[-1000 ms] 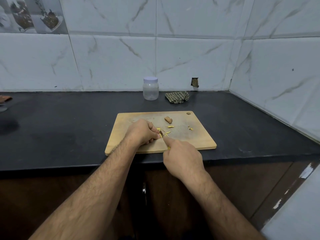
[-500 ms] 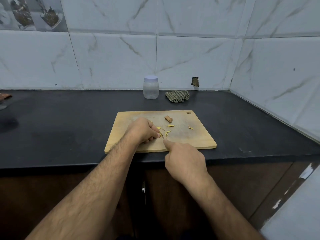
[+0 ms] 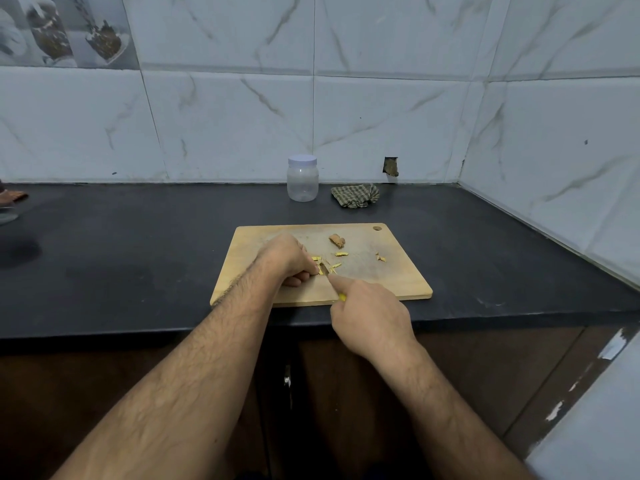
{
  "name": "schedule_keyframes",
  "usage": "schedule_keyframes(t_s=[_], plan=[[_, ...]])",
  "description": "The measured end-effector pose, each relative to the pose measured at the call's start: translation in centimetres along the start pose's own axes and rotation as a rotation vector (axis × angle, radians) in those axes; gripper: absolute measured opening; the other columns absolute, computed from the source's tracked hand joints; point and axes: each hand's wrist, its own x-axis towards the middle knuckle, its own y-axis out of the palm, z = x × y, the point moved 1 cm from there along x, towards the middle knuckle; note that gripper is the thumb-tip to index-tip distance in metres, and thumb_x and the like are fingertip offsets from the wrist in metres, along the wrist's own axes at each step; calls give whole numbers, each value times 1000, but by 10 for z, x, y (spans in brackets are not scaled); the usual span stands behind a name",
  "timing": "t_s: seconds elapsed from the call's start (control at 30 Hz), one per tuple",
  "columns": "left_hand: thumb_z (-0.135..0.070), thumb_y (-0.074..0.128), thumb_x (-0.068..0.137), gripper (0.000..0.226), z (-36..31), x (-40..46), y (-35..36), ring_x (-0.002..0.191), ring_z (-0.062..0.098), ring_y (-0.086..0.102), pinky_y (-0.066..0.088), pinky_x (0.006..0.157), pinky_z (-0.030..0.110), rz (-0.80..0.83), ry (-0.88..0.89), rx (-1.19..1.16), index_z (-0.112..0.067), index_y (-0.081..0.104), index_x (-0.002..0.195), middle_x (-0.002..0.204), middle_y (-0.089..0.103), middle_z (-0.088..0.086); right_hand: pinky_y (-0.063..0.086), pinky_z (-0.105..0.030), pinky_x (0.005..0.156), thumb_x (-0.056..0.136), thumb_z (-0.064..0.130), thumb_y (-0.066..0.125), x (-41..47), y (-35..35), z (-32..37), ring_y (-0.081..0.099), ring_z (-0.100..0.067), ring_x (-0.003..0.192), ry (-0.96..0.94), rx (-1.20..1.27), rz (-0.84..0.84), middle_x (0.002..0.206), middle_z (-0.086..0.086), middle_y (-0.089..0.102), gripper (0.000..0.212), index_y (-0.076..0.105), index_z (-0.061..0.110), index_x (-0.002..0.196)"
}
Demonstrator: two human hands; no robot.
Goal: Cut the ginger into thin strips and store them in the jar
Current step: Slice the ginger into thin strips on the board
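Note:
A wooden cutting board (image 3: 398,275) lies on the black counter. My left hand (image 3: 287,259) curls over a small ginger piece on the board, which its fingers mostly hide. My right hand (image 3: 367,313) grips a knife with a yellow handle (image 3: 342,297); the forefinger lies along the blade (image 3: 324,270), which meets the ginger by my left fingertips. Several yellow strips (image 3: 341,254) lie scattered around the blade. A brown ginger chunk (image 3: 336,240) sits farther back on the board. The clear plastic jar (image 3: 302,183) with a white lid stands closed by the wall.
A crumpled checked cloth (image 3: 355,195) lies right of the jar. More ginger bits (image 3: 381,258) lie on the board's right half. The tiled wall meets the counter at a corner on the right. Something brown (image 3: 10,197) sits at the far left edge.
My right hand has shifted slightly and the knife blade now shows beside my left fingertips. My left hand stays on the ginger.

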Motion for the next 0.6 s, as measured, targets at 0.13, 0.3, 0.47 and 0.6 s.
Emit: schedule_keyframes(t_s=[0.13, 0.3, 0.47, 0.6], plan=[[-11, 76, 83, 18, -2, -3, 0, 54, 14, 53, 54, 67, 28, -7, -9, -5, -12, 65, 69, 58, 62, 2, 46, -35, 87, 97, 23, 40, 5, 1, 2, 52, -22, 122, 2, -5, 13, 136, 3, 58, 55, 37, 41, 149], [-10, 75, 83, 17, -1, -2, 0, 56, 14, 53, 55, 76, 30, -10, -4, -11, -12, 66, 68, 59, 61, 2, 47, -35, 88, 97, 24, 40, 7, 3, 3, 53, -22, 120, -2, -16, 11, 134, 2, 59, 54, 37, 41, 149], [-10, 75, 83, 17, 0, -1, 0, 54, 14, 53, 55, 67, 28, -5, 4, -4, -14, 68, 68, 58, 62, 2, 45, -33, 80, 97, 20, 41, 8, 5, 6, 56, -24, 114, -7, -56, 15, 126, -1, 62, 55, 38, 40, 149], [-9, 75, 83, 18, 0, -1, -1, 55, 13, 53, 55, 67, 29, 1, 11, -10, -13, 67, 68, 57, 61, 1, 44, -33, 80, 97, 19, 42, 11, 1, 8, 55, -23, 117, 1, -77, 19, 130, 0, 60, 55, 39, 40, 148]])
